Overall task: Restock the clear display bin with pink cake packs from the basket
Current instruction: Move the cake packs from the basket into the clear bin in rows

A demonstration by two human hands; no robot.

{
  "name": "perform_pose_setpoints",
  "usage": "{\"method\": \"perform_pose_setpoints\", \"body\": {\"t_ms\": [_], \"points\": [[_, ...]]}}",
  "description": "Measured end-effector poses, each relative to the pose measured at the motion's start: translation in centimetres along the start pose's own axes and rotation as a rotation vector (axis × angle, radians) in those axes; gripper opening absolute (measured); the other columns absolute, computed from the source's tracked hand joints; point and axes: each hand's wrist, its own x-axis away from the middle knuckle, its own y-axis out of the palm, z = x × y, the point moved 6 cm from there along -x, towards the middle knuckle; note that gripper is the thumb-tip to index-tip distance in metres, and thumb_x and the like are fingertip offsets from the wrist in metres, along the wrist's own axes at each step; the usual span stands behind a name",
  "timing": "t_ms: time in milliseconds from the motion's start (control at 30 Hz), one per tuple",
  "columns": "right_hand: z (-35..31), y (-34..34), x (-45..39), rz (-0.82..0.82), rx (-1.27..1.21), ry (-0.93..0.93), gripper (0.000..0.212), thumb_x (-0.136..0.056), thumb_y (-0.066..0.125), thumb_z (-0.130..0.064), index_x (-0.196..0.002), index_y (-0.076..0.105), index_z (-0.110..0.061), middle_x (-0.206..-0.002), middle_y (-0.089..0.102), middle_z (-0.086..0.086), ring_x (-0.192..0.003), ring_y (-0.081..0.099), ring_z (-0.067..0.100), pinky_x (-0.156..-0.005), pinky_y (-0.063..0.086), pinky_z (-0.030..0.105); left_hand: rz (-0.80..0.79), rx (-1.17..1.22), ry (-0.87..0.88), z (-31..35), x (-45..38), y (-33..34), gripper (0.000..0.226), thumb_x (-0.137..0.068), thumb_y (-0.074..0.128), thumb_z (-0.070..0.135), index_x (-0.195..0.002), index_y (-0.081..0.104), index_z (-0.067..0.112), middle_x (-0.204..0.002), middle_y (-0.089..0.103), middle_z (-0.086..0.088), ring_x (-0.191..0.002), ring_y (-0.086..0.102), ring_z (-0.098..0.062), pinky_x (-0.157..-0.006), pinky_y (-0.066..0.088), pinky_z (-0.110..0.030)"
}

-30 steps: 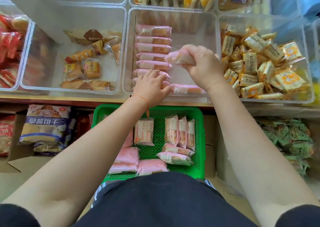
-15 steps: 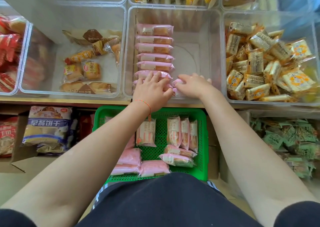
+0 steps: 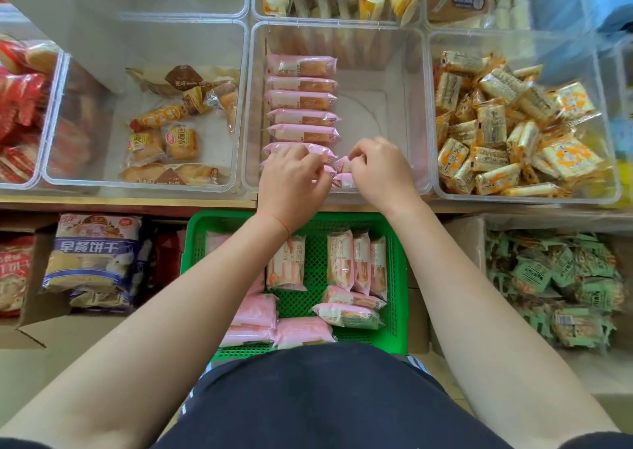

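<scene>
The clear display bin holds a neat column of several pink cake packs along its left side. Both hands are at the bin's near end. My left hand rests with curled fingers on the nearest packs of the column. Beside it, my right hand grips a pink pack low in the bin; most of that pack is hidden under the fingers. Below the shelf, the green basket holds several more pink packs.
A clear bin with yellow snack packs stands to the right, one with brown and orange bread packs to the left. Below are a carton of biscuit bags and green snack packs. My dark-clothed lap lies under the basket.
My right hand came down from mid-bin with a pink pack to the bin's near end, next to my left hand. My left hand stayed on the nearest packs.
</scene>
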Motion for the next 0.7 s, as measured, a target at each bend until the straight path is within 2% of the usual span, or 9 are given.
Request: {"method": "perform_pose_setpoints", "body": {"t_ms": [33, 67, 133, 233, 300, 400, 500, 600, 700], "points": [[-0.8, -0.5, 0.7, 0.032, -0.097, -0.026, 0.025, -0.093, 0.044, -0.013, -0.092, 0.068, -0.009, -0.094, 0.065, 0.008, -0.089, 0.059, 0.025, -0.068, 0.046, 0.033, 0.049, 0.03, -0.014, 0.2, 0.9, -1.0, 0.031, -0.087, 0.049, 0.028, -0.057, 0.047, 0.019, -0.057, 0.045, 0.005, -0.057, 0.046, -0.022, -0.052, 0.03, -0.027], [-1.6, -0.8, 1.5, 0.026, -0.191, -0.048, 0.024, -0.091, 0.044, -0.011, -0.085, 0.067, -0.008, -0.084, 0.065, 0.007, -0.081, 0.06, 0.026, -0.064, 0.046, 0.032, 0.017, 0.039, -0.063, 0.1, 1.9, -1.4, 0.037, -0.087, 0.048, 0.029, -0.052, 0.037, 0.022, -0.05, 0.036, 0.009, -0.051, 0.04, -0.02, -0.048, 0.023, -0.025], [-3.0, -0.1, 3.1, -0.124, -0.361, -0.055, 0.023, -0.09, 0.045, -0.01, -0.081, 0.066, -0.008, -0.072, 0.066, 0.008, -0.073, 0.064, 0.029, -0.064, 0.052, 0.036, -0.219, -0.021, -0.183, -1.0, 3.9, 0.0, 0.042, -0.088, 0.048, 0.032, -0.05, 0.037, 0.017, -0.047, 0.037, 0.005, -0.049, 0.04, -0.02, -0.046, 0.02, -0.024], [-3.6, 4.0, 5.4, -0.457, -0.363, 0.007, 0.023, -0.091, 0.045, -0.015, -0.082, 0.065, -0.009, -0.074, 0.07, 0.011, -0.068, 0.069, 0.029, -0.069, 0.06, 0.045, -0.697, 0.001, -0.395, -4.4, 7.7, 3.8, 0.034, -0.088, 0.047, 0.035, -0.066, 0.06, 0.011, -0.065, 0.063, -0.004, -0.064, 0.06, -0.024, -0.055, 0.047, -0.028], [-2.4, 7.6, 6.6, -0.584, -0.176, 0.05, 0.025, -0.093, 0.044, -0.02, -0.09, 0.066, -0.008, -0.086, 0.071, 0.012, -0.078, 0.071, 0.03, -0.075, 0.06, 0.045, -0.863, 0.107, -0.552, -6.3, 10.4, 5.4, 0.031, -0.09, 0.047, 0.032, -0.082, 0.067, 0.009, -0.08, 0.071, -0.007, -0.073, 0.068, -0.024, -0.069, 0.056, -0.033], [2.0, 11.9, 7.1, -0.502, 0.143, 0.228, 0.032, -0.096, 0.047, -0.026, -0.12, 0.057, -0.007, -0.114, 0.062, 0.013, -0.1, 0.063, 0.032, -0.083, 0.052, 0.04, -0.843, 0.244, -0.72, -7.9, 13.1, 6.8, 0.029, -0.092, 0.045, 0.025, -0.094, 0.067, 0.007, -0.085, 0.073, -0.01, -0.068, 0.067, -0.023, -0.071, 0.055, -0.031], [6.9, 15.5, 8.9, -0.514, 0.204, 0.477, 0.054, -0.095, 0.052, -0.02, -0.144, 0.037, -0.005, -0.132, 0.052, 0.015, -0.114, 0.059, 0.032, -0.092, 0.053, 0.042, -0.803, 0.404, -0.877, -8.5, 14.5, 7.9, 0.026, -0.092, 0.047, 0.02, -0.1, 0.066, 0.005, -0.078, 0.069, -0.009, -0.06, 0.06, -0.021, -0.062, 0.053, -0.03], [8.4, 18.4, 10.8, -0.512, 0.039, 0.568, 0.067, -0.093, 0.059, -0.017, -0.149, 0.024, -0.006, -0.137, 0.049, 0.016, -0.112, 0.061, 0.031, -0.082, 0.055, 0.039, -0.807, 0.545, -0.979, -8.0, 15.1, 8.4, 0.016, -0.092, 0.049, 0.016, -0.097, 0.061, 0.008, -0.074, 0.063, -0.008, -0.053, 0.053, -0.02, -0.056, 0.042, -0.026], [8.7, 19.5, 11.2, -0.446, 0.058, 0.539, 0.059, -0.095, 0.059, -0.021, -0.142, 0.028, -0.003, -0.132, 0.055, 0.017, -0.108, 0.063, 0.034, -0.076, 0.054, 0.038, -0.805, 0.63, -1.028, -7.9, 15.1, 9.0, 0.014, -0.092, 0.049, 0.015, -0.095, 0.061, 0.009, -0.075, 0.062, -0.008, -0.054, 0.053, -0.02, -0.053, 0.04, -0.024]]}}
